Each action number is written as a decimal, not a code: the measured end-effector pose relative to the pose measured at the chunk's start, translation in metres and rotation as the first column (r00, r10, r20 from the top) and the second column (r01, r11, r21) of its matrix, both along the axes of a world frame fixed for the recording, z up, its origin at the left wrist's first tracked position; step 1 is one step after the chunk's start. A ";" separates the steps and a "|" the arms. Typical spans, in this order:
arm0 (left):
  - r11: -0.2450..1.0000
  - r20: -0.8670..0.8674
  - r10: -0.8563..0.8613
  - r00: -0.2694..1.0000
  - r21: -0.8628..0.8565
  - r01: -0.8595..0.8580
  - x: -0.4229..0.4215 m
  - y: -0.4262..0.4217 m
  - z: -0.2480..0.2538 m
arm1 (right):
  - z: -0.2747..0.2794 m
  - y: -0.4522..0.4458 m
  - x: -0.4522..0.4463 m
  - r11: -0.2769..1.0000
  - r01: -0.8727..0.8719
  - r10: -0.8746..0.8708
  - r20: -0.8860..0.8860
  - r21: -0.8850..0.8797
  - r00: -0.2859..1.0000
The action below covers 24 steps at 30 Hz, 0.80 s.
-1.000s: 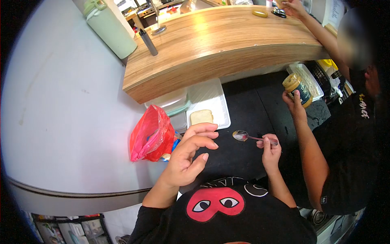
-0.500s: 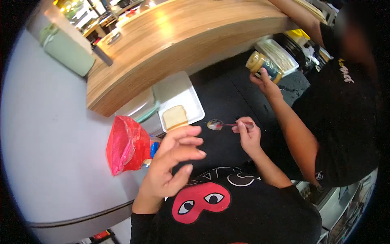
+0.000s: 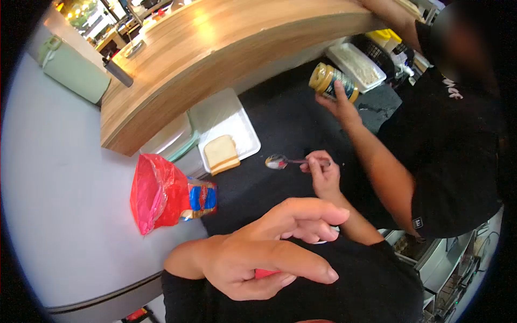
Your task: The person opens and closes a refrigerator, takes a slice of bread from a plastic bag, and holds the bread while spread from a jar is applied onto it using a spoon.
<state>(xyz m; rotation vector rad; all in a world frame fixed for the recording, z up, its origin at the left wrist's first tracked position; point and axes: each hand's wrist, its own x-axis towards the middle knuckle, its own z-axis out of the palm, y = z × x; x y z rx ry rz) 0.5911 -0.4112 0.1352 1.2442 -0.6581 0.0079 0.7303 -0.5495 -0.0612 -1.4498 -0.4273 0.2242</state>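
Observation:
My left hand (image 3: 258, 250) is raised close to the camera in front of my chest, fingers apart and slightly curled, with nothing in it. A metal spoon (image 3: 277, 161) is held by its handle in my right hand (image 3: 323, 175); the bowl points left over the dark counter and looks smeared. Slices of bread (image 3: 221, 154) lie stacked at the near corner of a white tray (image 3: 245, 132), left of the spoon. Left of my hands, a red plastic bread bag (image 3: 161, 191) with a blue label lies with its mouth open.
On the right, a co-worker's hand (image 3: 344, 107) holds a jar (image 3: 333, 83) with a dark label above the black counter (image 3: 291, 110). A white container (image 3: 358, 64) stands behind it. The raised wooden ledge (image 3: 215, 48) runs along the back, with a green bin-like container (image 3: 75, 70) to the left.
My left hand has moved right and down, nearer my chest, uncovering the bread and the bag's label. My right hand still holds the spoon. The view has shifted slightly.

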 end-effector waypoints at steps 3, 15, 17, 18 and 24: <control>1.000 0.013 -0.018 1.000 -0.004 0.018 0.004 0.000 0.005 | 0.000 -0.003 0.004 0.999 0.006 -0.003 0.047 -0.049 0.999; 0.981 0.033 -0.043 0.999 -0.186 0.048 -0.008 0.004 0.008 | 0.027 0.003 -0.004 0.994 -0.108 0.108 0.002 0.032 0.994; 0.983 0.090 -0.067 0.994 -0.166 0.081 -0.011 0.003 0.007 | 0.020 0.003 -0.005 0.990 -0.133 0.132 0.020 0.050 0.991; 0.983 0.122 -0.074 0.990 -0.159 0.093 -0.011 0.001 0.006 | 0.019 0.004 -0.006 0.986 -0.145 0.144 0.013 0.083 0.990; 0.958 0.303 -0.157 0.940 -0.183 0.219 -0.006 -0.007 -0.013 | 0.023 0.006 -0.007 0.991 -0.117 0.115 0.041 0.069 0.993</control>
